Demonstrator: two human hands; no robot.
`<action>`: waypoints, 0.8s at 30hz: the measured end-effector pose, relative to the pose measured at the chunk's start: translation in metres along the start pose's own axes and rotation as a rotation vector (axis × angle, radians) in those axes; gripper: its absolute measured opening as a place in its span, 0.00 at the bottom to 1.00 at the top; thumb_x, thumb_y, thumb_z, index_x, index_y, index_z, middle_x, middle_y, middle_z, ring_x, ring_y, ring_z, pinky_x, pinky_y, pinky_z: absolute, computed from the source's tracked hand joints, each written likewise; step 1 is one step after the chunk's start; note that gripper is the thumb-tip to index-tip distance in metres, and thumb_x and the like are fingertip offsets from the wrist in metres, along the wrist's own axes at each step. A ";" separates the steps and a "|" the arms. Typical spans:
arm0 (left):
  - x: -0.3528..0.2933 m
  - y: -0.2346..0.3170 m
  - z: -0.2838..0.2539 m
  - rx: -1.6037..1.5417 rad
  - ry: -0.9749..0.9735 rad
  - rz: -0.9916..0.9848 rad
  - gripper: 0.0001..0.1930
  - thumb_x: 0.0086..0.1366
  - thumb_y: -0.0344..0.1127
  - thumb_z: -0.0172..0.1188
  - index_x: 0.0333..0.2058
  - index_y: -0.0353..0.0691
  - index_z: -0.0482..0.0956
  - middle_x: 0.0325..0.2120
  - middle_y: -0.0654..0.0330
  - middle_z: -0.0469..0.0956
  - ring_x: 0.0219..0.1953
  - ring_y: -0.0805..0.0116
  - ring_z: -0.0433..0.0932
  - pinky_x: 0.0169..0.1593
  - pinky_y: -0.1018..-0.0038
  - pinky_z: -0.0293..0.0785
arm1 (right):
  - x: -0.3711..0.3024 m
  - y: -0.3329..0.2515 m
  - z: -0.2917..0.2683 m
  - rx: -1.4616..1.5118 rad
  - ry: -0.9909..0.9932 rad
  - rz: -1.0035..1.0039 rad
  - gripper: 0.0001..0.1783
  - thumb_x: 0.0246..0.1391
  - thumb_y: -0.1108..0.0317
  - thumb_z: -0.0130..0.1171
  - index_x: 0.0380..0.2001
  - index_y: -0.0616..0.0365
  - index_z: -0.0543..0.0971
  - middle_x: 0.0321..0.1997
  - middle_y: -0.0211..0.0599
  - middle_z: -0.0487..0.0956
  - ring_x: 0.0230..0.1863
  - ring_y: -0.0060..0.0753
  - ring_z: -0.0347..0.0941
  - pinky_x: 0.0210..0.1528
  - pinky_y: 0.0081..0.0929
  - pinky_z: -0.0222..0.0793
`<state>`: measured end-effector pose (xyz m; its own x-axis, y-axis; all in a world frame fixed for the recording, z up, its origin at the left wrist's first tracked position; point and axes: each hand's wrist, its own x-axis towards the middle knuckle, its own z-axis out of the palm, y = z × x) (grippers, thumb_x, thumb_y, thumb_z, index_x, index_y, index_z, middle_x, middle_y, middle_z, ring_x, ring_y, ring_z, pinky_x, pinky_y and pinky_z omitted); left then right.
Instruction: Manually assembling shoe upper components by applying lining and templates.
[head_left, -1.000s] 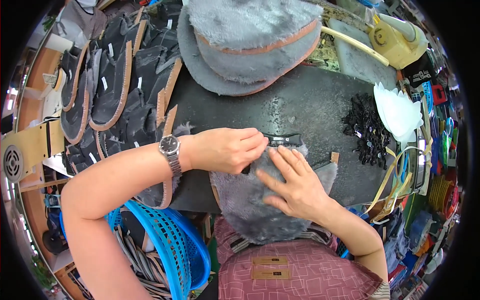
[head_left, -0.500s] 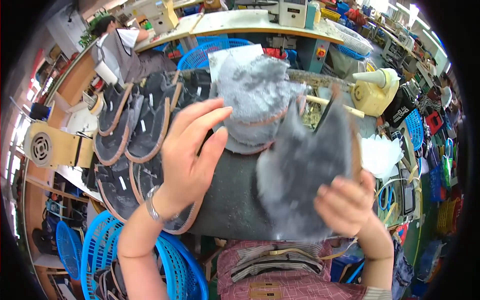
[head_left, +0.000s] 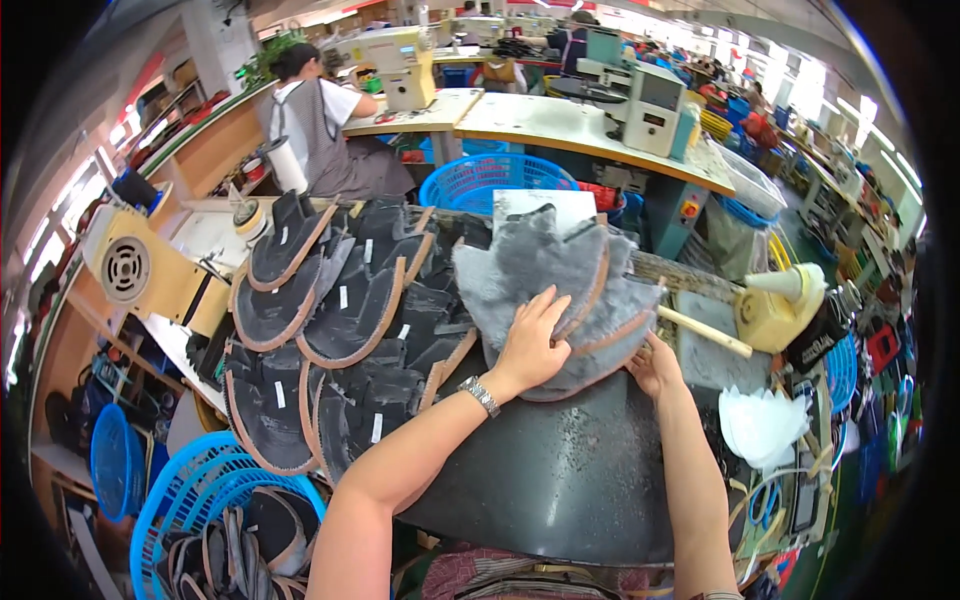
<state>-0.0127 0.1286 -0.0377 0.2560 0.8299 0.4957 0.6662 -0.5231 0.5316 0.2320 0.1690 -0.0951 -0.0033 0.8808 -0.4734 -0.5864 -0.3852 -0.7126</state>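
Fuzzy grey shoe uppers with tan edging lie stacked on the dark work surface, one darker upper on top. My left hand, with a metal watch band at the wrist, rests on that top piece, its fingers stretched over the fur. At the stack's right edge my right hand has its fingers curled at the tan rim of a lower upper; their tips are partly hidden. A white sheet shows behind the stack.
Black uppers with white tags overlap at the left. A blue basket of pieces stands below them. On the right are a wooden stick, a yellow container with a cone top and white petal-like sheets. Another person sits far left.
The fuzzy upper that my right hand held up near me now lies on the stack. My left hand has come down onto it, and my right hand has moved forward to the stack's edge.
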 end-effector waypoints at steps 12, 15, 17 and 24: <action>-0.022 -0.038 -0.087 -1.704 0.048 -0.369 0.27 0.65 0.46 0.49 0.56 0.33 0.61 0.54 0.53 0.66 0.53 0.63 0.66 0.58 0.70 0.61 | -0.100 0.039 0.164 -0.809 -0.813 -0.654 0.46 0.42 0.56 0.64 0.61 0.61 0.54 0.63 0.51 0.57 0.64 0.47 0.53 0.63 0.41 0.50; -0.053 -0.034 -0.119 -1.892 0.062 -0.250 0.28 0.65 0.45 0.49 0.58 0.33 0.59 0.55 0.54 0.64 0.54 0.64 0.65 0.58 0.70 0.60 | -0.134 0.049 0.205 -1.290 -0.613 -1.336 0.47 0.40 0.45 0.63 0.59 0.59 0.59 0.58 0.60 0.59 0.56 0.59 0.58 0.59 0.47 0.53; -0.076 -0.053 -0.157 -1.710 0.300 -0.388 0.29 0.65 0.45 0.48 0.59 0.33 0.57 0.56 0.53 0.62 0.56 0.63 0.63 0.59 0.69 0.58 | -0.158 0.052 0.230 -1.241 -0.591 -1.496 0.43 0.38 0.44 0.63 0.55 0.58 0.65 0.53 0.54 0.65 0.50 0.52 0.64 0.51 0.42 0.58; -0.112 -0.096 -0.234 -1.008 0.956 -0.710 0.32 0.66 0.45 0.46 0.62 0.32 0.50 0.60 0.53 0.57 0.61 0.62 0.57 0.63 0.68 0.52 | -0.129 0.145 0.239 -1.605 -0.943 -1.281 0.40 0.45 0.37 0.52 0.53 0.59 0.70 0.55 0.50 0.67 0.55 0.46 0.62 0.58 0.43 0.50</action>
<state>-0.2694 0.0408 0.0169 -0.6809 0.7322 -0.0186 -0.3747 -0.3263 0.8678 -0.0460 0.0657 -0.0138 -0.8225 0.4190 0.3847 0.3335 0.9031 -0.2705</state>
